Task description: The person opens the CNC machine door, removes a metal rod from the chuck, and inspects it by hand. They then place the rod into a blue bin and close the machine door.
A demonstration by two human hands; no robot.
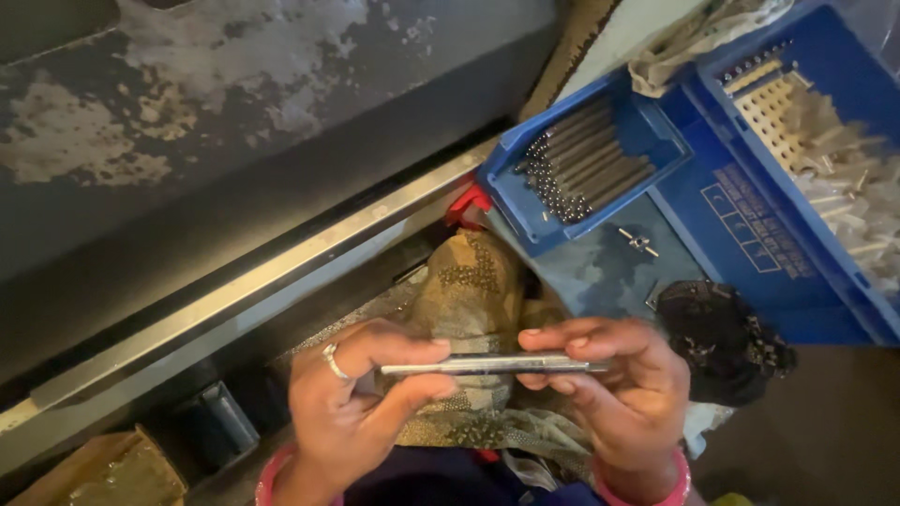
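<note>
Both hands pinch one thin metal rod [492,364] level at 6 o'clock, left hand [352,408] on its bare end, right hand [614,379] around the thicker end, likely for fitting, with the blue tray [656,141] of rods and small balls near at 1 o'clock.

Head camera, looking steeply down — close, single view

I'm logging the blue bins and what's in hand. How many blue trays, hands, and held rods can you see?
Blue trays: 2, small and large
Hands: 2, left and right
Held rods: 1
Total: 5
</note>
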